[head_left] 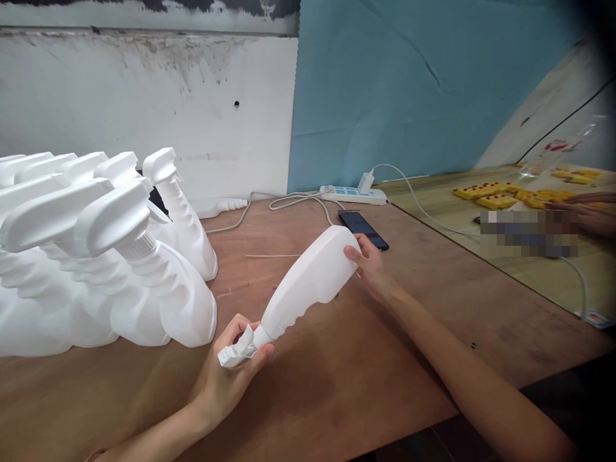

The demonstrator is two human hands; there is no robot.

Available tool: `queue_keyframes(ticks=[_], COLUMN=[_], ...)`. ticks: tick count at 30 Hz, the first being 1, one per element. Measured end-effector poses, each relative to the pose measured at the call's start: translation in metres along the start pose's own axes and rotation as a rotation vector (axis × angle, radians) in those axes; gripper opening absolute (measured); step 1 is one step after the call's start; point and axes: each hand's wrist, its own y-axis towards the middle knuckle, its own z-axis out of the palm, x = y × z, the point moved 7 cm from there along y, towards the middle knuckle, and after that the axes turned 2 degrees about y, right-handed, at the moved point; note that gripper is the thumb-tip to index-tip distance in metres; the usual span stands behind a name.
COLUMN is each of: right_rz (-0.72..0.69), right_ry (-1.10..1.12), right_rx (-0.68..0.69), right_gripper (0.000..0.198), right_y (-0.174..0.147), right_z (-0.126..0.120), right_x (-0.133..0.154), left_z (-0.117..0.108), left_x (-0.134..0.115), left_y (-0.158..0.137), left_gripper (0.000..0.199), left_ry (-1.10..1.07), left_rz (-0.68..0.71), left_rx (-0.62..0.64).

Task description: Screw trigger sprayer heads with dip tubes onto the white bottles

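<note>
A white plastic spray bottle [312, 276] is held aslant above the brown table [337, 385], its base up to the right and its trigger head down to the left. My left hand [231, 366] is closed around the trigger head and neck. At the other end, my right hand [370, 266] grips the base, thumb on the near face and fingers partly hidden behind it. On the left stand several like white spray bottles [185, 301] in close rows, trigger heads on top.
Beyond the held bottle lie a dark phone [363, 230] and a white power strip [353, 194] with cables. Another white bottle [212, 205] lies by the wall. On the adjoining table, another person's hand [591, 212] is near yellow pieces [495, 192] and a clear bottle [548, 157].
</note>
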Motion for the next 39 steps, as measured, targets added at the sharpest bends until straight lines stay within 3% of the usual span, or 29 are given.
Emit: queue_keyframes(ticks=[4, 11, 18, 26, 29, 32, 33, 34, 35, 37, 39], right_rz=[-0.012, 0.001, 0.053, 0.071, -0.072, -0.449, -0.575, -0.673, -0.745, -0.742, -0.687], right_ry=[-0.008, 0.006, 0.03, 0.084, -0.083, -0.407, -0.509, -0.596, -0.65, -0.72, -0.742], right_rx=[0.016, 0.012, 0.158, 0.221, 0.143, -0.088, -0.096, -0.009, 0.168, 0.667, 0.96], right_gripper=[0.044, 0.037, 0.038, 0.046, 0.044, 0.051, 0.057, 0.059, 0.053, 0.042, 0.042], right_y=[0.0, -0.001, -0.003, -0.005, -0.006, -0.027, -0.04, -0.053, -0.068, -0.099, -0.124], right_z=[0.001, 0.0, 0.011, 0.02, 0.014, 0.009, 0.017, 0.032, 0.053, 0.099, 0.127], right_x=[0.0, -0.002, -0.005, -0.005, 0.005, 0.036, 0.045, 0.048, 0.048, 0.033, 0.023], left_z=[-0.002, 0.0, -0.002, -0.003, -0.003, -0.004, -0.005, -0.006, -0.006, -0.005, -0.003], left_x=[0.0, 0.001, -0.004, -0.002, -0.003, -0.004, -0.005, -0.006, -0.007, -0.009, -0.011], left_y=[-0.001, -0.002, -0.001, 0.001, 0.0, 0.0, -0.001, -0.001, -0.001, -0.002, -0.003], left_gripper=[0.022, 0.017, 0.023, 0.027, 0.025, 0.02, 0.018, 0.017, 0.016, 0.016, 0.02], left_ry=[-0.036, 0.048, 0.001, -0.024, -0.044, -0.085, -0.096, -0.102, -0.106, -0.119, -0.143], left_rz=[-0.014, 0.024, 0.012, 0.013, 0.006, -0.005, 0.004, 0.02, 0.042, 0.096, 0.158], left_rx=[-0.036, 0.008, -0.014, -0.036, -0.042, -0.051, -0.057, -0.063, -0.066, -0.056, -0.025])
